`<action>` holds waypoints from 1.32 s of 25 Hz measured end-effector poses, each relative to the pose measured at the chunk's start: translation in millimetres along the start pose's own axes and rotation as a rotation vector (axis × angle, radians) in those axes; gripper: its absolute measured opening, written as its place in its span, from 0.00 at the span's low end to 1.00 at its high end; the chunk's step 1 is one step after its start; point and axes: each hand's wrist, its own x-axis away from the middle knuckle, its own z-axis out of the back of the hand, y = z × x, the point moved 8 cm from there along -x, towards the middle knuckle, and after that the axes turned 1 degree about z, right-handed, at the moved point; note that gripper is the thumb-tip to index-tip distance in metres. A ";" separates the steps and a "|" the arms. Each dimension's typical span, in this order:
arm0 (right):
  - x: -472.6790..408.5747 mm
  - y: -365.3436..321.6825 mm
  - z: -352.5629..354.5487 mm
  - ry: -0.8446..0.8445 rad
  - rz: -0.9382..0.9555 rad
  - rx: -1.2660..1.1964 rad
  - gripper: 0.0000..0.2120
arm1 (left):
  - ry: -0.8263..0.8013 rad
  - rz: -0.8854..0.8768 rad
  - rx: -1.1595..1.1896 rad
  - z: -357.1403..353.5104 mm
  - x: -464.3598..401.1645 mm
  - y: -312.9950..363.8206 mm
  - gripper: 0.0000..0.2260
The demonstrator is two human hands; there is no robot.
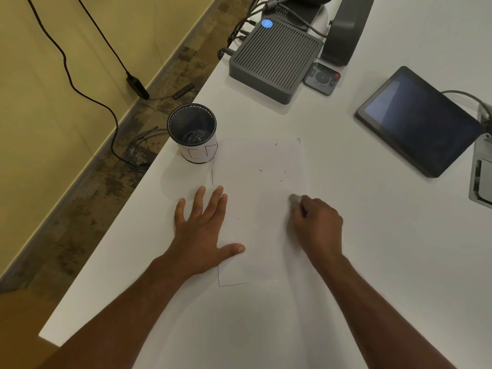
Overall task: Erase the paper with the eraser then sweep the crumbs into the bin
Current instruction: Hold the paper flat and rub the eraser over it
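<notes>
- Grasped in the fingertips of the right hand [318, 225] is a small grey eraser [295, 198]; its tip is pressed onto the right part of the paper [255, 198]. The eraser is blurred, so its exact shape cannot be told.
- Laid flat, fingers spread and nothing held, the left hand [203, 230] presses on the left edge of the paper, with the thumb resting on the sheet and the outer fingers on the table [372, 262].
- The paper is white and lies on the white table; its edges are faint, most clearly seen at the near left corner.
- Short dark pencil marks [281, 166] are seen on the far part of the sheet, beyond the eraser. A single small dark speck [238, 218] lies between the two hands.
- A black mesh bin [192, 133], wrapped below in a white band, stands upright at the table's left edge, just beside the far left corner of the paper.
- Well apart at the far side of the table are a ribbed grey box [274, 58], a small remote [322, 78] and a dark tablet [418, 121].
</notes>
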 end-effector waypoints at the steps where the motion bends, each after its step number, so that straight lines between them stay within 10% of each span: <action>1: 0.8 7.8 1.4 -0.017 -0.043 -0.039 0.19 | -0.004 0.000 0.000 0.5 -0.4 0.0 0.49; 8: 18.2 21.8 -5.4 -0.085 -0.148 -0.409 0.21 | 0.054 -0.161 -0.010 0.0 16.6 9.4 0.39; 12: 22.2 12.7 -3.4 -0.075 -0.113 -0.248 0.22 | -0.037 -0.157 -0.029 -6.7 19.0 4.4 0.47; 18: 79.0 -65.9 -42.1 -0.177 0.416 -0.051 0.12 | -0.046 -0.161 -0.030 -8.9 19.0 4.2 0.47; 22: 20.4 -16.5 -2.6 0.083 0.130 0.034 0.15 | -0.060 -0.153 -0.013 -9.2 18.0 5.1 0.47; 26: 78.5 -69.9 -37.6 -0.137 0.486 -0.013 0.11 | -0.058 -0.151 -0.016 -8.7 17.9 5.4 0.47; 30: 17.3 -23.3 -7.2 0.075 0.198 0.023 0.16 | -0.072 -0.147 -0.016 -9.8 17.6 5.6 0.47; 33: 59.0 -64.8 -27.2 -0.099 0.387 0.012 0.13 | -0.061 -0.150 -0.011 -9.4 18.4 5.7 0.47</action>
